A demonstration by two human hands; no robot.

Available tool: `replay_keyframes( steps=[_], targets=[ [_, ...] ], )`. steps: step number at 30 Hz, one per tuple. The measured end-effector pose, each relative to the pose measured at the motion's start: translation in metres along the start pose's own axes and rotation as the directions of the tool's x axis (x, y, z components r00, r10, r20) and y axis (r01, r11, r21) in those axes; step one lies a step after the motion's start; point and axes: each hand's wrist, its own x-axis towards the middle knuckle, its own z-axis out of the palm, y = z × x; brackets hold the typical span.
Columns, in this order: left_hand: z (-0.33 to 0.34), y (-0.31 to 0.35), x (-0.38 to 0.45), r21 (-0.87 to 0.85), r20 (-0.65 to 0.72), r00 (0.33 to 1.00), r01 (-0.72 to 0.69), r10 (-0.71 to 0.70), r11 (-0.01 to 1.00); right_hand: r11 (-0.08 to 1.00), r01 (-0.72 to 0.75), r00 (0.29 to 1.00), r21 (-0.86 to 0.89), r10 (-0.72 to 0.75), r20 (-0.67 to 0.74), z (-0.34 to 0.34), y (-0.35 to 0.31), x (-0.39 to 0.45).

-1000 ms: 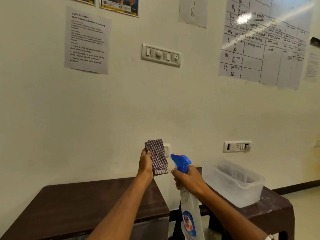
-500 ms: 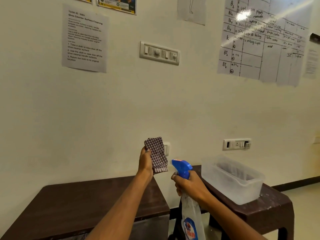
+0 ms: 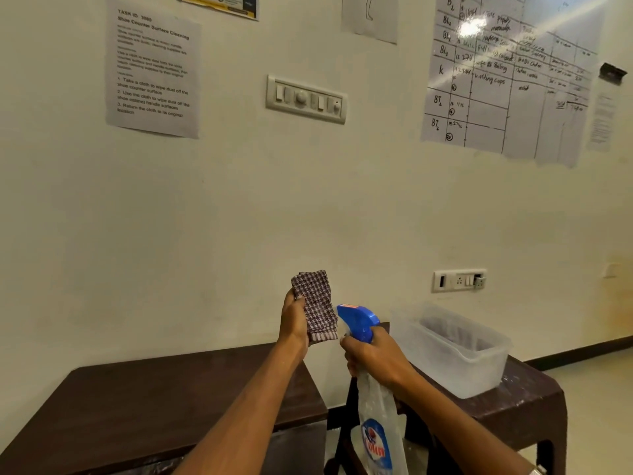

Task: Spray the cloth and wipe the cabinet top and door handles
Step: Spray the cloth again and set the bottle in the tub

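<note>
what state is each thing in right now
cloth: folded, held upright in the left hand
spray bottle: upright, right hand round its neck, blue nozzle facing the cloth
plastic tub: open, no lid, sitting on the right table
cabinet top: bare, not yet wiped

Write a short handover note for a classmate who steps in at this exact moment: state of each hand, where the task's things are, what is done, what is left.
Left hand: holds the folded checked cloth upright in front of the wall.
Right hand: grips the spray bottle at its neck, blue nozzle aimed at the cloth from close by.
The dark cabinet top lies below the left arm, untouched by the cloth. A clear plastic tub stands on the side table at right.
Done: cloth and bottle picked up and lined up; whether any spray has landed cannot be told.
Left: spray the cloth, wipe the cabinet top, then the door handles, which are out of view.
</note>
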Motion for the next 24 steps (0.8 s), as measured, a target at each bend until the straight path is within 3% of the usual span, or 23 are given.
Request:
replay_keyframes(
  steps=[6, 13, 19, 24],
  targets=[
    [0.012, -0.001, 0.004, 0.003, 0.025, 1.000, 0.013, -0.013, 1.000, 0.999, 0.036, 0.998, -0.030, -0.037, -0.058, -0.030, -0.010, 0.008],
    [0.058, -0.008, 0.018, 0.006, 0.119, 0.990, 0.073, -0.073, 0.997, 0.995, 0.100, 0.967, 0.021, -0.092, -0.238, -0.094, -0.051, 0.042],
    [0.127, -0.013, 0.031, -0.010, 0.214, 0.975, 0.071, -0.067, 0.997, 0.989, 0.147, 0.885, -0.023, -0.141, -0.443, -0.152, -0.077, 0.079],
    [0.167, -0.028, 0.044, -0.018, 0.253, 0.964, 0.090, -0.083, 0.996, 0.986, 0.121, 0.760, -0.112, -0.165, -0.628, -0.196, -0.068, 0.100]
  ],
)
